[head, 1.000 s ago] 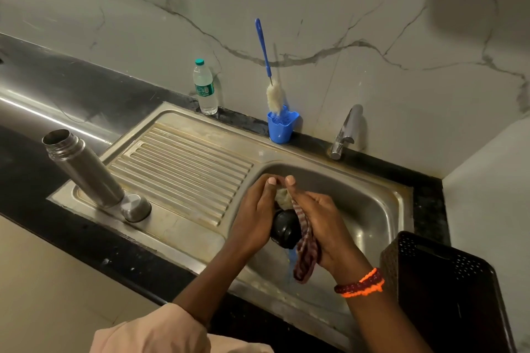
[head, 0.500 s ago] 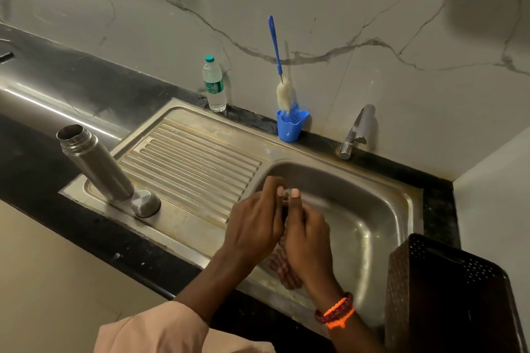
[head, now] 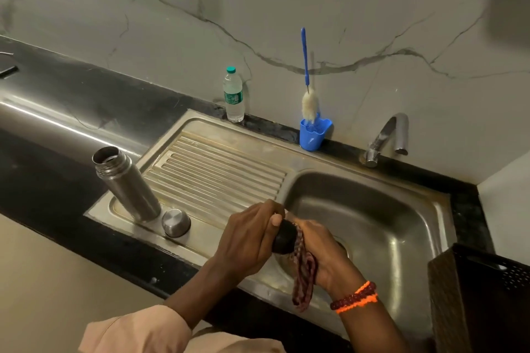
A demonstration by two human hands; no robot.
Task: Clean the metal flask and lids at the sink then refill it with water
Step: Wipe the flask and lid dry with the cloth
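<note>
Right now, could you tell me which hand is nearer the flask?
Left. The left hand is just right of the flask; the right hand is farther right, over the basin.

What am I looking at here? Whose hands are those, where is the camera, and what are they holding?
There is no machine here, just a person. The camera sits on their head and looks down, so you see their own two hands over a steel sink. The left hand holds a round black lid. The right hand presses a dark red cloth against it, to clean it. On the ridged draining part stands an open metal flask, with a small shiny metal lid beside it. By the wall are a water bottle, a blue cup with a long brush in it, and the tap.
</note>
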